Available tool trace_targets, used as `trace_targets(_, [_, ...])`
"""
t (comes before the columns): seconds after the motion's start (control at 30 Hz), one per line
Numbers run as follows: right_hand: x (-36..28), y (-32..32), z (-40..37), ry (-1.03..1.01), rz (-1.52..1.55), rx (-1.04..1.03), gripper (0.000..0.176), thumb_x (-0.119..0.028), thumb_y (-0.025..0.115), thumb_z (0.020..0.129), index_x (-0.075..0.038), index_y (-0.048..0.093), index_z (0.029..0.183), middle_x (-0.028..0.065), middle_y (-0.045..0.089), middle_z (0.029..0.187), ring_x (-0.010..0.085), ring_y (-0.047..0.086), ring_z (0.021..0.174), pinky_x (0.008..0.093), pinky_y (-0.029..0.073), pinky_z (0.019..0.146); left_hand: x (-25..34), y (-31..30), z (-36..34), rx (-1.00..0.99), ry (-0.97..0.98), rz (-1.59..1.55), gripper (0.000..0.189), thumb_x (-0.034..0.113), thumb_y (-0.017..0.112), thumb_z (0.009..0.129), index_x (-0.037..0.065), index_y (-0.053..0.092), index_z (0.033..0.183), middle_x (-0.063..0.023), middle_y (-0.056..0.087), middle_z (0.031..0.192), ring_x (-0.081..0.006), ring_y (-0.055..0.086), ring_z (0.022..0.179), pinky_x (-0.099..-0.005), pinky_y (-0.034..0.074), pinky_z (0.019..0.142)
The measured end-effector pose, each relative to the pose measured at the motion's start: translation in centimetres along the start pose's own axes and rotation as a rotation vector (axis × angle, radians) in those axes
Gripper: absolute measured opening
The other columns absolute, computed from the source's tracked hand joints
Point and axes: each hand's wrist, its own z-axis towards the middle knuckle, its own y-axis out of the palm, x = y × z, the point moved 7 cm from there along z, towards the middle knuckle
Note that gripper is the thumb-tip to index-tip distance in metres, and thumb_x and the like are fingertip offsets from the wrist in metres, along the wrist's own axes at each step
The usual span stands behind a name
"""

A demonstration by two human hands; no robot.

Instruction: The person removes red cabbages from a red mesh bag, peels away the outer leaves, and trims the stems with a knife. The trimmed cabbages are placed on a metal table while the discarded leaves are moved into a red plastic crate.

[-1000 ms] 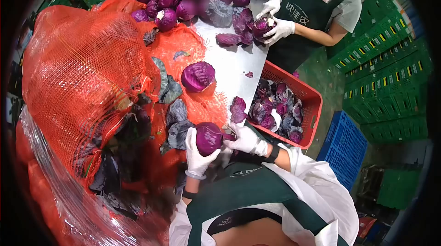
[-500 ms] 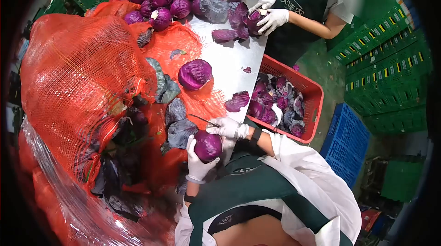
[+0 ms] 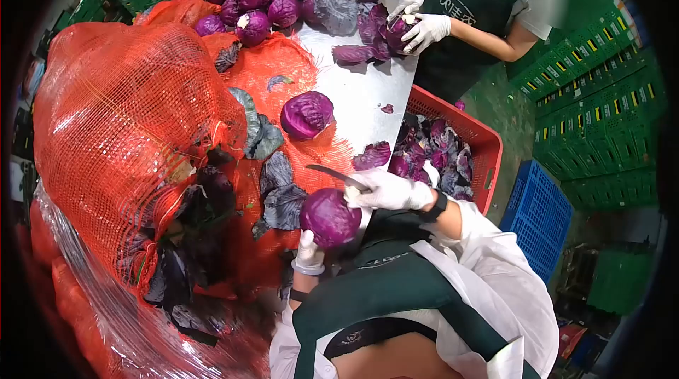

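A round red cabbage [image 3: 330, 218] is held up in front of the dark green apron. My left hand [image 3: 308, 253], in a white glove, supports it from below and on its left side. In my gloved right hand [image 3: 390, 191] is a knife [image 3: 338, 175], its dark curved blade pointing left above the cabbage. The fingers of my right hand are at the cabbage's upper right edge, by a pale stem end. Another cabbage [image 3: 307, 115] lies farther up on the red netting, and loose outer leaves [image 3: 284, 203] lie to the left of the held one.
Large red mesh sack [image 3: 127, 110] on the left. Piled cabbages [image 3: 284, 11] at the back of the metal table [image 3: 368, 106]. A red crate [image 3: 488, 145] of leaves stands at its right. Across, a co-worker's gloved hands [image 3: 424, 29] hold a cabbage. Blue crate [image 3: 535, 216] and green crates [image 3: 601, 117] on the right.
The held cabbage has risen slightly and moved right, its stem end now by my right hand. My right hand and the knife have shifted right and up. The view has shifted slightly.
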Motion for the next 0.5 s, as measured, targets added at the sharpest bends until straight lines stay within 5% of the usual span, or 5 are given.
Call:
trace_targets(0.1, [-0.4, -2.0, -3.3, 0.271, -0.043, 0.002, 0.011, -0.015, 0.064, 0.085, -0.007, 0.056, 0.086, -0.0030, 0.052, 0.073, 0.0038, 0.047, 0.058, 0.0199, 0.038, 0.050, -1.6, -1.7, 1.1, 0.116, -0.054, -0.286, 0.087, 0.051, 0.063, 0.075, 0.006, 0.027, 0.140, -0.0142, 0.035, 0.139, -0.0325, 0.034, 0.128, -0.0499, 0.038, 0.101])
trace_targets(0.23, [-0.2, -4.6, -4.3, 0.215, 0.168, 0.323, 0.025, -0.017, 0.065, 0.085, -0.005, 0.057, 0.106, -0.0043, 0.052, 0.082, 0.0028, 0.047, 0.062, 0.0185, 0.040, 0.053, -1.0, 0.7, 2.3, -0.252, -0.069, -0.665, 0.069, 0.040, 0.055, 0.084, 0.004, 0.030, 0.138, -0.0134, 0.035, 0.139, -0.0362, 0.032, 0.129, -0.0565, 0.041, 0.096])
trace_targets(0.37, [3.6, -2.8, -1.1, 0.021, 0.150, 0.349, 0.044, -0.015, 0.071, 0.080, -0.002, 0.051, 0.117, -0.0024, 0.054, 0.096, 0.0064, 0.051, 0.085, 0.0221, 0.046, 0.076, -2.6, -1.9, 2.7, -0.005, -0.098, -0.164, 0.052, 0.031, 0.049, 0.088, 0.003, 0.040, 0.130, -0.0122, 0.046, 0.128, -0.0258, 0.050, 0.110, -0.0371, 0.043, 0.098])
trace_targets(0.4, [1.9, -1.8, -0.3, -0.154, 0.003, 0.256, 0.072, -0.015, 0.068, 0.083, -0.004, 0.028, 0.142, 0.0041, 0.053, 0.108, 0.0119, 0.050, 0.095, 0.0268, 0.044, 0.085, -0.1, 0.8, 2.3, -0.098, 0.145, 0.325, 0.054, 0.031, 0.053, 0.086, 0.004, 0.040, 0.131, -0.0100, 0.043, 0.130, -0.0229, 0.044, 0.117, -0.0353, 0.034, 0.106])
trace_targets(0.5, [1.7, -1.3, -1.5, 0.100, 0.228, 0.255, 0.013, -0.014, 0.064, 0.084, -0.008, 0.054, 0.087, -0.0064, 0.045, 0.068, 0.0032, 0.041, 0.058, 0.0205, 0.034, 0.052, -0.1, 1.2, 1.6, -0.053, -0.049, -0.083, 0.067, 0.041, 0.057, 0.083, 0.005, 0.035, 0.135, -0.0096, 0.040, 0.134, -0.0242, 0.040, 0.120, -0.0399, 0.032, 0.107])
